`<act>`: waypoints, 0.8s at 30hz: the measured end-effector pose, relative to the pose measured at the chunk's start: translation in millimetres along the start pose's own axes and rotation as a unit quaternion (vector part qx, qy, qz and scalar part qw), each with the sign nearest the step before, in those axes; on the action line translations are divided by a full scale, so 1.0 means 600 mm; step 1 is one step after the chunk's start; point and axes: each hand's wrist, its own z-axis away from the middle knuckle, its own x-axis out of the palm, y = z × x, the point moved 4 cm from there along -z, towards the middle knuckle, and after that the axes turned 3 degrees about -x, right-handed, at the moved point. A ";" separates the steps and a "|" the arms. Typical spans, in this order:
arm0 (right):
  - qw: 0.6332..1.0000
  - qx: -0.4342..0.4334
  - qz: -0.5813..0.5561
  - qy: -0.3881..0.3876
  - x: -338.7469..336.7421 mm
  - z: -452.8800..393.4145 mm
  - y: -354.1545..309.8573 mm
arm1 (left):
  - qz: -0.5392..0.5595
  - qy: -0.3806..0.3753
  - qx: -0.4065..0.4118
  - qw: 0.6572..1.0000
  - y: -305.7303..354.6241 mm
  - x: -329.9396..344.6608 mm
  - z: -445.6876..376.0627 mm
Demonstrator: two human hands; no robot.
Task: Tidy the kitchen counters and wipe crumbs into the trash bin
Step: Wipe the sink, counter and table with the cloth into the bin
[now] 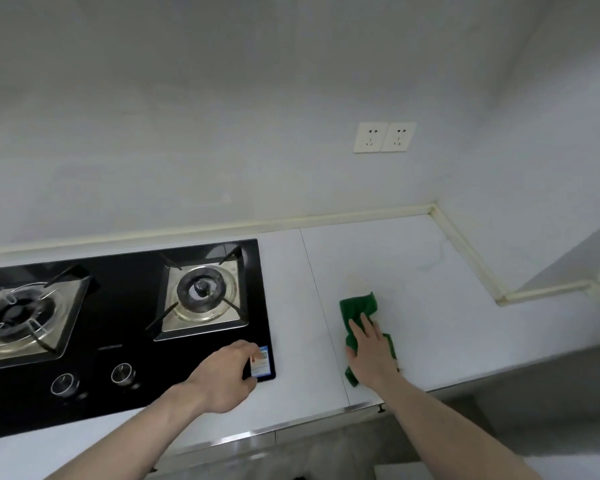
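Green cloth (357, 308): crumpled, lying on the white counter (447, 306) to the right of the hob, roughly midway between the counter's front edge and the back wall. One end of it sticks out beyond the fingertips toward the wall; another end shows below the heel of the hand, near the front edge.

Right hand (371, 351): palm down on top of the cloth, covering its middle. Fingers straight and slightly spread, pressing flat, not curled around the fabric. Forearm enters from lower right.

Left hand (227, 379): resting at the front right corner of the black glass gas hob (125, 327), partly on the glass, partly over the counter strip just beside it. Fingers loosely curled, tips at or near a small blue and white sticker (263, 362) on the hob corner; whether they touch or pinch it cannot be told. Nothing visibly held.

Hob: two burners, right burner (204, 293) and left burner (18, 315), each with a metal pan support. Two round control knobs (94, 379) along the front edge, left of the left hand.

Counter: a seam line runs front to back between hob and cloth. Cream sealing strip (465, 254) along the wall junction. Double wall socket (384, 137) on the wall above the cloth area. Crumbs: too small to make out.
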 end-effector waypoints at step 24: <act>0.979 0.202 -0.032 -0.006 -0.046 -0.061 0.285 | -0.171 -0.097 -0.035 0.980 -0.021 0.106 -0.181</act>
